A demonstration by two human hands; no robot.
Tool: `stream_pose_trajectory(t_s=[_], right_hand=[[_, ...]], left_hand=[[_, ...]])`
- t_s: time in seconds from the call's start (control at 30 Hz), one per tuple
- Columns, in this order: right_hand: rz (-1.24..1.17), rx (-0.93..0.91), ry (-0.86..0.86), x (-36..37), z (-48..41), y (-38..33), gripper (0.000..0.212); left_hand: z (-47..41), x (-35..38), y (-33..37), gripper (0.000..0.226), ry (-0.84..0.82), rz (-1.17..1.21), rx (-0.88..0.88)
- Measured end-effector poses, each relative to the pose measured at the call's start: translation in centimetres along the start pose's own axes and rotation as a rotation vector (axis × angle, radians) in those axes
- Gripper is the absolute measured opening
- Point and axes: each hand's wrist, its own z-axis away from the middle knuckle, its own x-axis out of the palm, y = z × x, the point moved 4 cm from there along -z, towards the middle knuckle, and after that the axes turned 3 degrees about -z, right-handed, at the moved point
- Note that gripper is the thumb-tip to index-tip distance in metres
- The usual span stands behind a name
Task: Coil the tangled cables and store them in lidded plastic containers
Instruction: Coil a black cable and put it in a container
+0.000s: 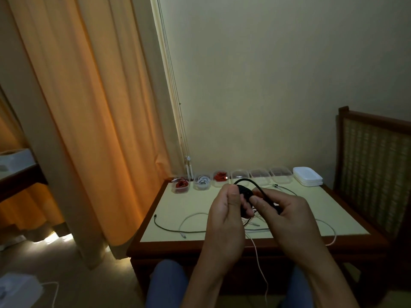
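A black cable (245,190), partly wound into a small coil, is held above the table. My left hand (224,216) grips the coil, fingers curled round it. My right hand (282,214) pinches the cable's loose end, which arcs up over the coil. Below my hands, tangled white cables (191,218) lie on the cream tabletop (311,207); one hangs over the front edge. Along the far edge stand clear plastic containers: one with a red cable (180,185), one with a white cable (202,182), one with another red cable (220,177), then three empty containers (260,175).
A stack of white lids (308,176) sits at the back right corner. A wooden chair with a woven back (375,156) stands to the right of the table. Orange curtains (89,107) hang on the left. My knees are under the table's front edge.
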Motion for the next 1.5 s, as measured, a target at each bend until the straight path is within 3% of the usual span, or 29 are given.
stream_pose_trajectory(t_s=[0.2, 0.53, 0.67, 0.8, 0.93, 1.07, 1.27, 1.37, 1.5], right_hand=[[-0.073, 0.011, -0.051, -0.2, -0.1, -0.2, 0.045], [-0.091, 0.086, -0.06, 0.1, 0.3, 1.0, 0.014], [-0.052, 0.055, -0.097, 0.8, 0.4, 0.9, 0.015], [-0.069, 0.06, -0.042, 0.1, 0.5, 0.8, 0.018], [-0.054, 0.115, 0.009, -0.5, 0.4, 1.0, 0.02], [-0.08, 0.165, -0.042, -0.3, 0.5, 0.9, 0.015], [-0.232, 0.231, -0.178, -0.9, 0.7, 1.9, 0.02], [-0.107, 0.135, -0.173, -2.1, 0.4, 2.2, 0.023], [0.303, -0.029, -0.121, -1.8, 0.0, 2.9, 0.018]], left_hand=[[0.2, -0.2, -0.2, 0.045, -0.008, 0.145, -0.053], [0.3, -1.5, 0.3, 0.06, -0.001, 0.081, -0.205], [0.3, -1.5, 0.8, 0.045, -0.056, 0.004, -0.18], [0.3, -1.7, 0.5, 0.048, -0.143, -0.073, -0.145], [0.4, -2.2, 0.3, 0.037, -0.188, -0.084, -0.137], [0.7, -2.9, 0.5, 0.029, -0.167, -0.126, -0.109], [0.5, -4.5, -0.3, 0.038, -0.1, -0.13, -0.169], [0.4, -5.2, -0.7, 0.036, -0.083, -0.042, -0.231], [0.4, -5.0, -0.6, 0.034, -0.091, 0.041, -0.256]])
